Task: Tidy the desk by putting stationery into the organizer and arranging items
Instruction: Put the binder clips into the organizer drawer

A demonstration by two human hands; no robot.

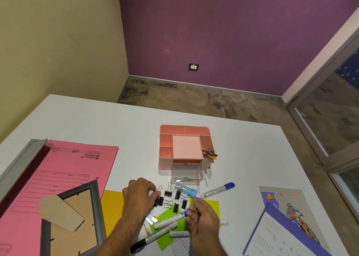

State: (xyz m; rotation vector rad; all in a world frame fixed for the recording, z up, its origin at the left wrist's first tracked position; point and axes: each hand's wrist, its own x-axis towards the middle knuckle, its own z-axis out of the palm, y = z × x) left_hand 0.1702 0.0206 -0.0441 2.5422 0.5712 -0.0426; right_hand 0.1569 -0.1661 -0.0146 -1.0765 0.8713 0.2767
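Note:
A pink organizer (166,140) stands mid-table with its clear drawer (186,173) pulled open toward me and pencils (209,154) in its right slot. Several black binder clips (175,201) lie scattered in front of the drawer. My left hand (138,197) is closed on binder clips at the left edge of that cluster. My right hand (202,217) hovers over green sticky notes (169,216), fingers curled; whether it holds anything I cannot tell. A small blue tube (185,189), a blue marker (217,190) and more markers (165,224) lie nearby.
A pink file folder (64,170) and a grey photo frame (77,220) lie at the left. A calendar and booklet (285,220) sit at the right. Yellow paper (111,207) lies under my left arm. The table's far edge (194,114) drops to carpet.

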